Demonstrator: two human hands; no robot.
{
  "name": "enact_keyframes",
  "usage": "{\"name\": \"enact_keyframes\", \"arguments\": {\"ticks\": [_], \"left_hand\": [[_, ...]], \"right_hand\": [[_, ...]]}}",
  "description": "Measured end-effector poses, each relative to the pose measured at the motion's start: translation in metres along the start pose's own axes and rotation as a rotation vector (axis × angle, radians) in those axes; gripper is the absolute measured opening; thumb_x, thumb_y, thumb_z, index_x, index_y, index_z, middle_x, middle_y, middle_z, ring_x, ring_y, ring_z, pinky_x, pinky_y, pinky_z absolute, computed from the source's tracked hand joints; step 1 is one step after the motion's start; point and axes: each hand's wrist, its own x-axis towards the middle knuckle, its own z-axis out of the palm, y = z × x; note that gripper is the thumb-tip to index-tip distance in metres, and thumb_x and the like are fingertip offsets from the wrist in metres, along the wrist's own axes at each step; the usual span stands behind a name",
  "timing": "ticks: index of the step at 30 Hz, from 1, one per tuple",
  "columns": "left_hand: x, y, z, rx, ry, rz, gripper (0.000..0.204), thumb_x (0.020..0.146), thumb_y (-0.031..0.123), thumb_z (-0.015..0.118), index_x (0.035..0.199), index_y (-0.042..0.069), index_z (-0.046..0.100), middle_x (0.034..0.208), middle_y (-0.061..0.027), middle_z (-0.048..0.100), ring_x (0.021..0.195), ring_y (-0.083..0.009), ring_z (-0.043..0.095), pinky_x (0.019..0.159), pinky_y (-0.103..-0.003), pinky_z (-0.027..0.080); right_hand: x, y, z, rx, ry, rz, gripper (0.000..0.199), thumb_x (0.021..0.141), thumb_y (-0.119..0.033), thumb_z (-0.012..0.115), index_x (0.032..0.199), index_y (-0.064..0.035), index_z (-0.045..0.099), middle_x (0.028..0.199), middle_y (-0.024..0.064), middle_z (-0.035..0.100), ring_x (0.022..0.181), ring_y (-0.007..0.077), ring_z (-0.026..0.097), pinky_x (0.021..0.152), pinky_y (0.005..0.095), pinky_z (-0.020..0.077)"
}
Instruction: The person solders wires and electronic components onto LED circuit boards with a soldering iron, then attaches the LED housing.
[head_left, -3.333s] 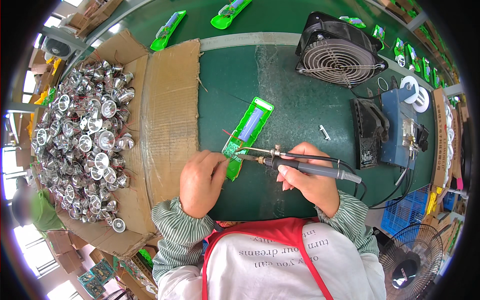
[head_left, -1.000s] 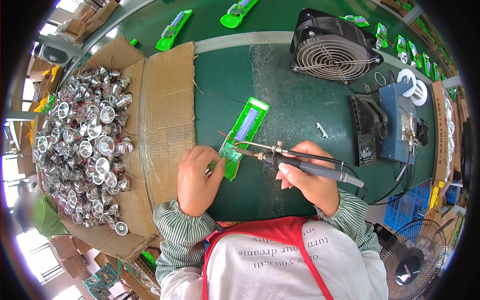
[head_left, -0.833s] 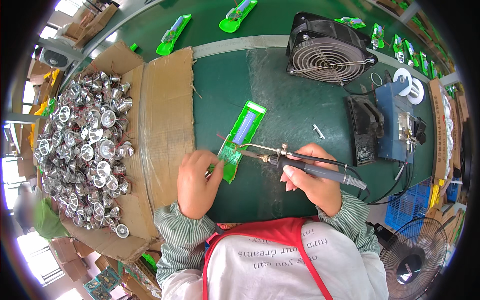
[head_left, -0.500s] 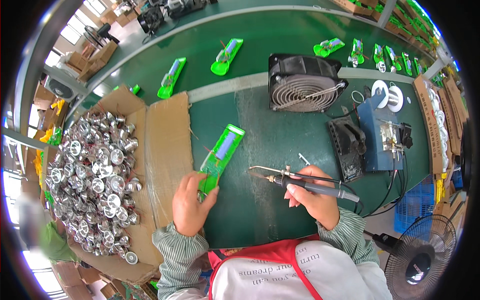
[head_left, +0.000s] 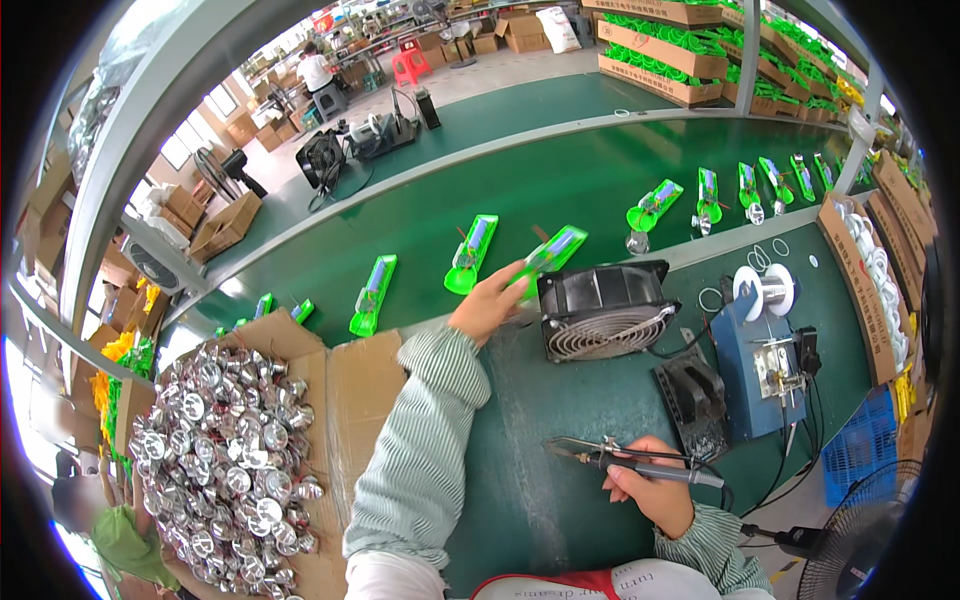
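Note:
My left hand (head_left: 488, 306) reaches forward, fingers closed on the near end of a bright green plastic housing (head_left: 556, 250) with a bluish cylinder and red wires inside. It is over the edge of the green belt, just left of a black box fan (head_left: 605, 310). At the lower right, my right hand (head_left: 655, 495) grips a grey-handled soldering iron (head_left: 650, 468), with a thin metal tube along it. The iron's tip points left above the green bench (head_left: 520, 450).
A carton of silvery reflector cups (head_left: 230, 460) stands on the left. Similar green housings (head_left: 374, 295) lie along the belt. At right are a black iron holder (head_left: 692, 395), a blue solder feeder (head_left: 745, 365) with a white spool, and a carton of white rings (head_left: 865, 265). A person in green (head_left: 125, 540) is at lower left.
My left hand has carried the green housing from the bench forward to the belt. The right hand still holds the soldering iron. The view has tilted up, showing more of the room.

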Motion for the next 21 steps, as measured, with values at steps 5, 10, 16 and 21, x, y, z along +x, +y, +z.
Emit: {"name": "enact_keyframes", "arguments": {"ticks": [5,10,16,21], "left_hand": [[0.056,-0.01,-0.015,0.768,0.292,0.582,0.056,0.08,0.019,0.061,0.129,0.009,0.037,0.128,-0.0095,0.041,0.107,-0.0237,0.048,0.082,-0.032,0.044],[0.031,0.006,-0.019,1.25,0.623,0.133,0.064,0.077,0.023,0.062,0.132,0.012,0.031,0.115,-0.0167,0.05,0.101,-0.0378,0.051,0.086,-0.044,0.043],[0.001,-0.031,-0.036,0.863,0.478,0.188,0.063,0.076,0.016,0.059,0.131,0.008,0.029,0.099,-0.0204,0.056,0.086,-0.0379,0.056,0.077,-0.044,0.046],[-0.104,-0.018,-0.012,0.743,0.427,0.209,0.055,0.076,0.011,0.058,0.126,0.006,0.035,0.102,-0.0194,0.055,0.091,-0.0371,0.053,0.08,-0.044,0.042]], "right_hand": [[0.004,-0.005,0.001,-0.01,0.036,0.026,0.016,0.079,-0.002,0.06,0.088,0.0047,0.049,0.072,0.0134,0.061,0.058,0.0125,0.059,0.052,0.0237,0.0489],[0.003,-0.003,-0.002,0.005,0.081,0.048,0.015,0.079,-0.001,0.06,0.088,0.0047,0.049,0.072,0.0138,0.061,0.058,0.0129,0.059,0.052,0.0235,0.0487],[0.005,-0.004,0.001,-0.024,0.043,-0.006,0.015,0.079,0.001,0.059,0.089,0.0044,0.049,0.071,0.0152,0.061,0.057,0.0136,0.059,0.05,0.0238,0.0485],[-0.004,-0.005,0.003,-0.095,0.111,-0.069,0.014,0.079,0.003,0.055,0.091,0.0035,0.046,0.069,0.0152,0.06,0.052,0.014,0.057,0.048,0.0221,0.0471]]}}
